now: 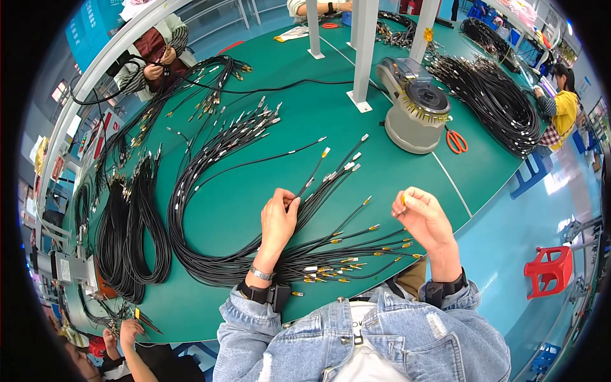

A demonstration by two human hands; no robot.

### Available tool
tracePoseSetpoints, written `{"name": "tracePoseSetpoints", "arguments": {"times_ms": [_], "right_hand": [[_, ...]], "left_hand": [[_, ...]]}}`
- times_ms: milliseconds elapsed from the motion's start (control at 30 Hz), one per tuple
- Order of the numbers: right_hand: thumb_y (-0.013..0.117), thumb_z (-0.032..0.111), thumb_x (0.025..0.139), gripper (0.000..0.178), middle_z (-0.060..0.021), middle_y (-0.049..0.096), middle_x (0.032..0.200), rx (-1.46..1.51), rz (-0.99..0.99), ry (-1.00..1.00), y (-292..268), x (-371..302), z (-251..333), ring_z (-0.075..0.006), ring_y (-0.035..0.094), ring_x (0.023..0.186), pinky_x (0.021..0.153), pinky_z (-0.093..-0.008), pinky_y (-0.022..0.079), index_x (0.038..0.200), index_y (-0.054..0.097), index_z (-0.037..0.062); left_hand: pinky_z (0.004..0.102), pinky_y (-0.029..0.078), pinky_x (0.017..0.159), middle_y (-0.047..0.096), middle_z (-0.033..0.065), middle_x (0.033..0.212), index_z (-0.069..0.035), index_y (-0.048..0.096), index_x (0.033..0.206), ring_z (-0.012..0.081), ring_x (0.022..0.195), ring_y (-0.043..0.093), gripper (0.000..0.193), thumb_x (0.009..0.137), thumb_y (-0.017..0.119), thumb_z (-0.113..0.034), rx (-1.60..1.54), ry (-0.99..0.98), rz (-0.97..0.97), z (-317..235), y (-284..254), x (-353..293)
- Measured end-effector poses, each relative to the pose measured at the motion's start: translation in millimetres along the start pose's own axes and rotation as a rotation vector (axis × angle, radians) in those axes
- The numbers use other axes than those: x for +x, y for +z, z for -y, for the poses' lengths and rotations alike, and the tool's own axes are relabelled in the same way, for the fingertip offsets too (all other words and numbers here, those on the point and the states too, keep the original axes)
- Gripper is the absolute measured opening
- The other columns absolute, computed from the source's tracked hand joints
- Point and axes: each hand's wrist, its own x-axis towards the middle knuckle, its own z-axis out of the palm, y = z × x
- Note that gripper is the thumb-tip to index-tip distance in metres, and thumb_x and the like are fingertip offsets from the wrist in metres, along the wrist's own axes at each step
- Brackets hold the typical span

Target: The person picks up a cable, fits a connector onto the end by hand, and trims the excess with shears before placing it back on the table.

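Observation:
A thick bundle of black cables (pixel 184 242) curves across the green table in front of me, its ends fanned out with white and yellow tags. My left hand (pixel 279 219) is closed in a pinch over the fanned ends, on a black cable (pixel 316 167) that sticks out past the fingertips and has a yellow-and-white tip. Raised to the right of the bundle, my right hand (pixel 425 219) pinches a small yellow piece (pixel 403 199) between thumb and fingers; its exact kind is too small to make out. Below it lie several yellow-tagged cable ends (pixel 375 253).
A grey round dispenser machine (pixel 414 118) with yellow labels on its rim stands beyond my right hand, beside orange scissors (pixel 457 142). White posts (pixel 361 57) rise from the table. More cable coils (pixel 133 242) lie left and far right. Other people work around. A red stool (pixel 548 272) stands right.

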Motion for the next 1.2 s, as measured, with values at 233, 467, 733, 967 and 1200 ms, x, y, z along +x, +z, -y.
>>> {"name": "tracePoseSetpoints", "arguments": {"times_ms": [233, 467, 733, 967, 1200], "right_hand": [[0.063, 0.015, 0.084, 0.013, -0.0049, 0.052, 0.076, 0.018, 0.005, 0.026, 2, 2, -8, -0.015, 0.048, 0.074, 0.073, -0.029, 0.041, 0.081, 0.056, 0.0036], [0.062, 0.013, 0.084, 0.012, -0.005, 0.053, 0.076, 0.029, 0.002, 0.038, 3, 2, -13, -0.0148, 0.049, 0.075, 0.073, -0.0286, 0.041, 0.082, 0.056, 0.0035], [0.061, 0.01, 0.085, 0.008, -0.0027, 0.055, 0.079, 0.007, 0.004, -0.014, 33, 5, -42, -0.0117, 0.05, 0.077, 0.074, -0.0258, 0.041, 0.085, 0.057, 0.0035], [0.064, 0.007, 0.084, 0.008, 0.0013, 0.055, 0.084, -0.13, -0.042, -0.15, 73, 24, -79, -0.0063, 0.05, 0.081, 0.073, -0.0218, 0.041, 0.087, 0.057, 0.0041], [0.064, 0.008, 0.085, 0.009, 0.0025, 0.054, 0.085, -0.252, -0.018, -0.239, 80, 36, -95, -0.0055, 0.05, 0.081, 0.07, -0.0202, 0.041, 0.087, 0.057, 0.0028]], "left_hand": [[0.0325, 0.047, 0.059, 0.064, 0.013, 0.077, -0.001, 0.063, 0.092, 0.0263, 0.068, 0.061, 0.015, 0.08, 0.065, -0.01, 0.139, 0.125, -0.018, -5, -6, -1], [0.0337, 0.048, 0.06, 0.065, 0.0122, 0.081, 0.0, 0.062, 0.091, 0.026, 0.066, 0.061, 0.014, 0.08, 0.064, -0.009, 0.275, 0.368, -0.233, -10, -10, 5], [0.0215, 0.044, 0.052, 0.064, 0.0053, 0.079, 0.0, 0.062, 0.088, 0.0084, 0.066, 0.057, 0.008, 0.082, 0.064, -0.003, -0.349, 0.008, 0.007, -53, -12, -14], [0.0214, 0.046, 0.052, 0.064, 0.0056, 0.078, 0.0, 0.062, 0.091, 0.0095, 0.064, 0.059, 0.013, 0.079, 0.066, 0.001, -0.29, 0.227, -0.109, -59, -9, -22], [0.0234, 0.046, 0.05, 0.065, 0.0087, 0.079, -0.001, 0.063, 0.094, 0.0124, 0.06, 0.06, 0.016, 0.079, 0.065, 0.001, -0.258, 0.241, -0.172, -64, -15, -19]]}}
